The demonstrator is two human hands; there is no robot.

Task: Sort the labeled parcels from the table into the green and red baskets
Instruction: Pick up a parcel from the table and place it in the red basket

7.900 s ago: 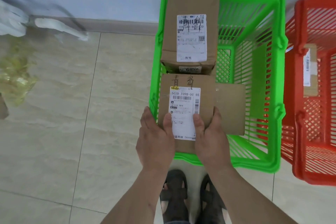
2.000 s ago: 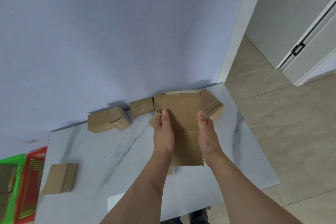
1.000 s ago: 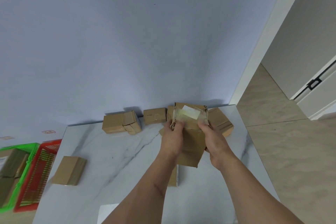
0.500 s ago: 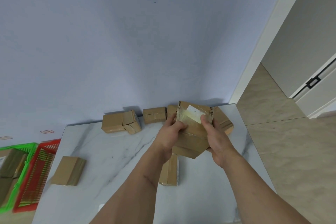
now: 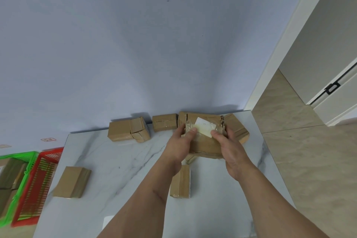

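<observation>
A white marble-look table (image 5: 119, 162) with grey veining fills the lower middle of the frame, pushed up against a plain pale blue wall (image 5: 135, 44). To the right, beige floor tiles (image 5: 309, 160) and a white door frame (image 5: 286, 44) can be seen.

Scattered on the tabletop, left to right: a flat brown cardboard parcel (image 5: 71, 182) at lower left, a taped brown cardboard box (image 5: 128, 129) against the wall, a small brown cardboard box (image 5: 164, 122) just right of that, and a narrow brown taped parcel (image 5: 180, 181) lower centre, partly hidden by the left forearm.

Right of centre, a torn brown cardboard parcel with a white label under clear tape (image 5: 204, 137) is held up over the table by both hands. The left hand (image 5: 180, 147) is wrapped round its left edge, thumb pressed onto the taped top face. The right hand (image 5: 231, 150) grips the right edge the same way, thumb on top near the label. What's printed on the label can't be read. Another crumpled brown box (image 5: 238, 129) is seen behind it at the table's far right corner, touching or very nearly so.

At far lower left of the frame, a green plastic basket (image 5: 25, 172) is seen on the floor with brown parcels inside (image 5: 9, 172). Right beside it, between it and the table, a red plastic basket (image 5: 38, 185) is parked; its contents can't be made out.
</observation>
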